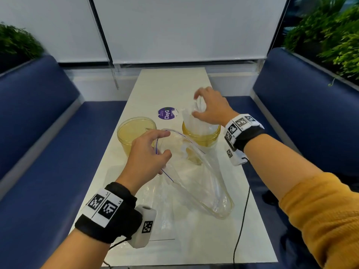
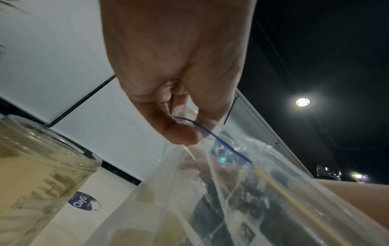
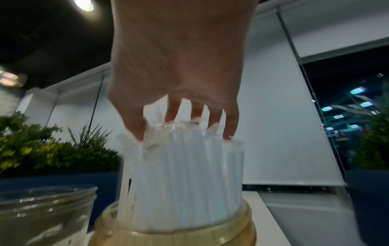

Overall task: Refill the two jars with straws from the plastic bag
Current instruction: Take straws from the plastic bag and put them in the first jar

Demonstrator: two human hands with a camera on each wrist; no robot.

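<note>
Nearest the head camera, at the lower left of the frame, the left hand (image 1: pixel 147 154) is pinching the blue-lined rim of the plastic bag (image 1: pixel 196 181), thumb and fingers (image 2: pixel 179 133) curled on the film so the mouth is gaping open over the table (image 1: pixel 171 82). That bag looks thin, limp and slippery; the stiffer zip edge seems the sound place to hold it, since the loose film would likely slide or crumple.

Toward the upper right of centre, the right hand (image 1: pixel 211 107) is sitting on top of a bundle of straws (image 3: pixel 185 174) standing upright in the right jar (image 1: pixel 202 136), fingertips curled onto their upper ends. Whether it is gripping them or only pressing them down cannot be told. These straws are probably very light, each in a slick thin wrapper, easy to bend and apt to fan apart; gathering them around the bundle would probably serve better than taking single ones.

At centre left the left jar (image 1: pixel 136 133), clear and yellowish, is standing just beside the bag. Beyond the jars a purple round sticker (image 1: pixel 165 113) is lying on the table, reading "ClayG", the rest torn away.
</note>
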